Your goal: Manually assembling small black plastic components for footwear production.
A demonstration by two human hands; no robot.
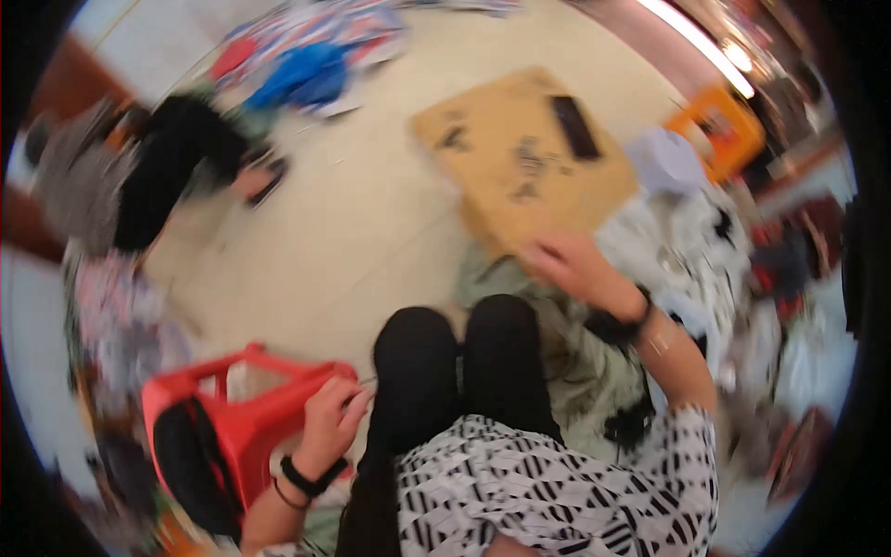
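Observation:
My left hand is beside my left thigh, above the red plastic stool. Its fingers are pinched together, and a thin dark tip shows by them, too small to name. On the other side, my right hand is raised beyond my right knee, by the near corner of a cardboard box. Blur softens its fingers, which look curled together; what they hold, if anything, I cannot make out. A dark phone lies on the box. Olive-green cloth is bunched beside my right leg.
A black pouch hangs over the stool's side. White garments are heaped at the right, near an orange crate. Another person in black trousers sits at the far left. Blue cloth lies at the back.

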